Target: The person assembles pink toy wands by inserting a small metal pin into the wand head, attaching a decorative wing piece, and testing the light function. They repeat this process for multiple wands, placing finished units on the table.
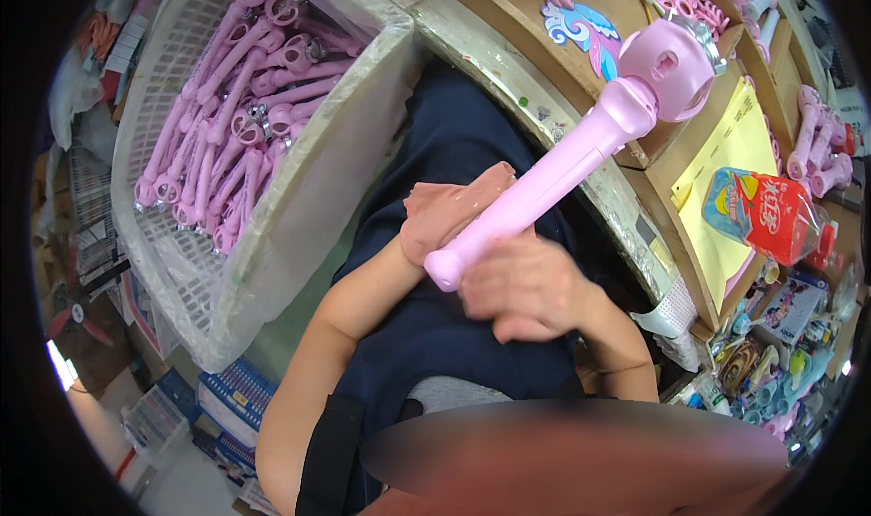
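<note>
A large pink plastic toy wand (553,176) slants across my lap, its round head and silver-coloured tip pointing to the far right. My left hand (447,218), in what looks like a loose salmon-pink glove, is behind the handle and supports the wand; its fingers are mostly hidden. Beside the lower end of the handle is my right hand (526,285), bare and slightly blurred, with fingers curled. Whatever the right fingers grip, if anything, is hidden from view.
At left, a white plastic-lined basket (304,216) holds many similar pink wands (227,108). A wooden tray (649,194) on the bench at right bears a blue-and-pink cutout (583,33), yellow paper (726,176) and a red-labelled plastic jar (771,215). More pink parts (819,144) lie beyond.
</note>
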A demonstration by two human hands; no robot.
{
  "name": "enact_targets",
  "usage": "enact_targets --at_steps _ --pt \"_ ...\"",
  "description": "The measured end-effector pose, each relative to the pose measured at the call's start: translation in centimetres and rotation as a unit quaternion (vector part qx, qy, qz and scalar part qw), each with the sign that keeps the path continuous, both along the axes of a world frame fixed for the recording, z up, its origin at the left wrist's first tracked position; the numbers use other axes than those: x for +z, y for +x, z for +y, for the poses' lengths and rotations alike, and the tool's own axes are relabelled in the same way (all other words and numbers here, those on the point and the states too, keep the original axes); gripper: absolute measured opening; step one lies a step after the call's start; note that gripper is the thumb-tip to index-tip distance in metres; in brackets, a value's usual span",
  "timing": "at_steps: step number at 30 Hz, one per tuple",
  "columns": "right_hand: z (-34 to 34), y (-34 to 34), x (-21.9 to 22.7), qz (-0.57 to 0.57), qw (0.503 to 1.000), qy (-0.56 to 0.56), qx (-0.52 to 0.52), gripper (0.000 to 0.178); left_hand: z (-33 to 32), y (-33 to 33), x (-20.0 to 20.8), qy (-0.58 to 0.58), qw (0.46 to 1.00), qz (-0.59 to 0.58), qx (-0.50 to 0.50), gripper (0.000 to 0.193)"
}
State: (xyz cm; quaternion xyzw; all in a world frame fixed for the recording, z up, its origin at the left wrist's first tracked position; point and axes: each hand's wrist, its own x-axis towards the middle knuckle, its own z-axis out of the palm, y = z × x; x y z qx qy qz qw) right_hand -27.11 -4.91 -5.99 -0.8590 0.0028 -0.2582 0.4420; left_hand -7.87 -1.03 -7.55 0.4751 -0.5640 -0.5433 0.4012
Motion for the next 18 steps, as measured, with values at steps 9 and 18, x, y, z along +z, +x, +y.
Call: enact_targets --at_steps 9,18 --pt "2.3 -2.5 -1.3 -0.045 0.790 0.407 -0.457 0.027 -1.0 -1.1 2.0 0.311 0.898 0.312 -0.005 0.047" --pt "0.2 1.4 -0.8 -0.142 0.714 0.613 -0.308 0.054 2.4 4.5 3.2 0.246 0.749 0.609 0.091 0.035"
